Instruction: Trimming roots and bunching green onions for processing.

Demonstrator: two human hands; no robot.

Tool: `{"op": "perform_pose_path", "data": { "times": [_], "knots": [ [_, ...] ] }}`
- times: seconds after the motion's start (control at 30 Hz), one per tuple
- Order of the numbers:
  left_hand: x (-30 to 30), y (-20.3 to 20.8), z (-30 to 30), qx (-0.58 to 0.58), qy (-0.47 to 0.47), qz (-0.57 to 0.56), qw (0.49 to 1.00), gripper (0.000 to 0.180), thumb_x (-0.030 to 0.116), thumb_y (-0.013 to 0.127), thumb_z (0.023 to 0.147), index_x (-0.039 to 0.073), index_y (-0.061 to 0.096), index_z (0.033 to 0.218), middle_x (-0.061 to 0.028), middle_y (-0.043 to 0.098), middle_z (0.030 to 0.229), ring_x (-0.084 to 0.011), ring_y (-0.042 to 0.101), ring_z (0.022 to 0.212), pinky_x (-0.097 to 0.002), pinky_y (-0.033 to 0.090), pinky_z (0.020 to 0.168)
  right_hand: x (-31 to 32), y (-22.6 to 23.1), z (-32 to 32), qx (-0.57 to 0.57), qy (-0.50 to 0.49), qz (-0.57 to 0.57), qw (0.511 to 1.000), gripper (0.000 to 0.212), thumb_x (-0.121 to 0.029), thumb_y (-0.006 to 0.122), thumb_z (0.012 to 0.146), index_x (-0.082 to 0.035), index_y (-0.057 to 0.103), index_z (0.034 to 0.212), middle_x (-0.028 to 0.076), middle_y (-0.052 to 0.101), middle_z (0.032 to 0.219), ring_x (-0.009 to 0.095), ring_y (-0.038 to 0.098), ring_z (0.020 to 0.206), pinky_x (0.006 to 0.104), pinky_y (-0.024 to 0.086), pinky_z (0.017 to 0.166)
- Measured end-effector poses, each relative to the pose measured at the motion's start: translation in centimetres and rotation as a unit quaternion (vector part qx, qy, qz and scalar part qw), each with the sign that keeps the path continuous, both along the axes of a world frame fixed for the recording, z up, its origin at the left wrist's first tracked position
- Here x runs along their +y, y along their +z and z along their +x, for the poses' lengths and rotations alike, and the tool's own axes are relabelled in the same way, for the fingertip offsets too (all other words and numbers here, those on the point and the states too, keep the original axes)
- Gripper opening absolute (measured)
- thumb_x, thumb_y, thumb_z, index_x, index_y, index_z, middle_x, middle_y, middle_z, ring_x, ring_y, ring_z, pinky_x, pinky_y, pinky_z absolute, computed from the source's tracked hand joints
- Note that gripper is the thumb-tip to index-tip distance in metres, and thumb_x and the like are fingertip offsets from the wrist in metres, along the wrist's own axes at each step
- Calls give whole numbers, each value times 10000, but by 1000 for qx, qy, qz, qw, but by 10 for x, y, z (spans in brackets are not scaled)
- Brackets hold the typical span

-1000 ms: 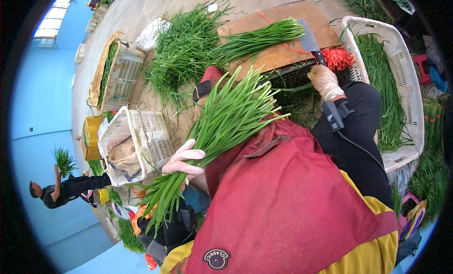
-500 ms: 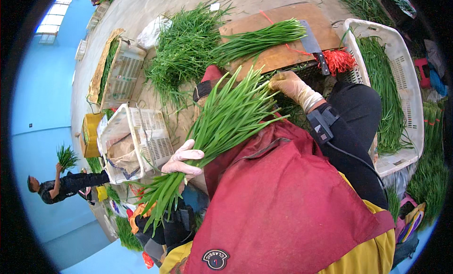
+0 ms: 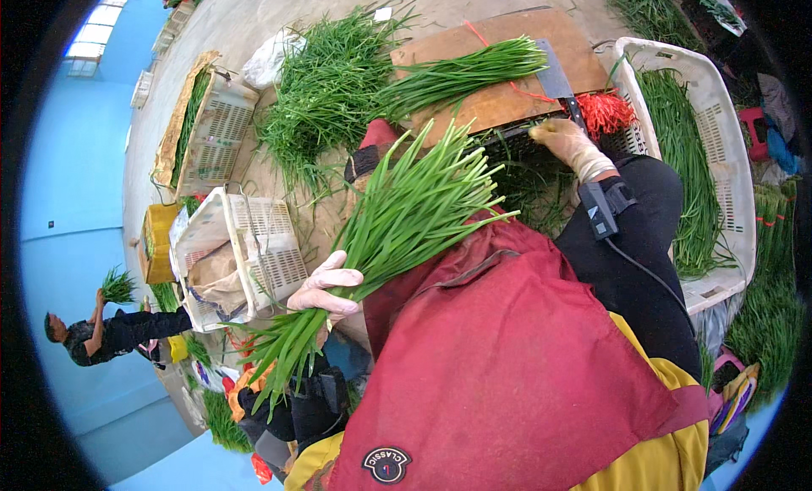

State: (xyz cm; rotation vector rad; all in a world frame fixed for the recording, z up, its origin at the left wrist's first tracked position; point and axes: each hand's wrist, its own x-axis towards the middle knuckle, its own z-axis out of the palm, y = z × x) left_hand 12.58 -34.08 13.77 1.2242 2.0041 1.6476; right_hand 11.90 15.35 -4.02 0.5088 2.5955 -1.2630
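Observation:
A loose bunch of green garlic chives [image 3: 414,208] lies slantwise over my lap, its pale cut ends to the upper right. My gloved left hand [image 3: 326,290] is closed around its leafy lower end. Apart from the bunch, my gloved right hand [image 3: 568,144] hovers by the near edge of a wooden board [image 3: 579,43], fingers curled together; whatever they may hold is too small to make out. Another bunch of chives [image 3: 482,66] rests on the board above red ties. A cleaver [image 3: 554,75] lies beside that bunch, its black handle near my right hand.
Red twine [image 3: 607,115] hangs at the board's right side. A white crate [image 3: 736,165] full of chives stands at the right. Loose chives [image 3: 326,93] are heaped on the floor left of the board. More crates [image 3: 275,246] stand at left, and a person [image 3: 101,330] holds greens farther off.
My right hand has moved from the cut ends of the bunch to the right, toward the cleaver handle. My left hand keeps its hold with the bunch nearly still.

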Motion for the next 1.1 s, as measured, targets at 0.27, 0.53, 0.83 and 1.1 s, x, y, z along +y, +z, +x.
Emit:
{"op": "perform_pose_path", "data": {
  "times": [0.27,0.53,0.83,1.1],
  "knots": [
    [-1,0,-2,-6,-25,14,1000,42,73,670,819,66,704,842,-219,658,1096,-268,606,1112,-474,236,1134,-106,9,-49,24,-54,-352,934,295,-315,702,821,-49,699,948,61,684,845,195,611,817,333,476,778],
    [-7,-4,-1,-8,-19,13,1000,204,230,615,898,50,701,858,-235,650,1097,-292,609,1098,-463,241,1130,-99,-15,-54,201,-96,-237,946,134,-93,648,858,-7,661,960,69,684,835,136,615,716,263,494,684],
    [-11,-10,-7,-24,-37,28,999,249,269,602,904,40,700,887,-247,638,1114,-301,606,1102,-452,221,1135,-96,31,-43,-33,-127,-384,914,337,-415,560,906,-107,685,851,6,641,725,118,550,620,299,425,587],
    [-10,-12,-6,-6,-39,38,999,148,169,633,853,39,702,871,-245,646,1107,-289,611,1097,-450,227,1137,-83,-11,-59,181,-22,12,983,284,-322,626,855,-44,677,831,89,648,730,182,588,651,346,465,614]
  ]
}}
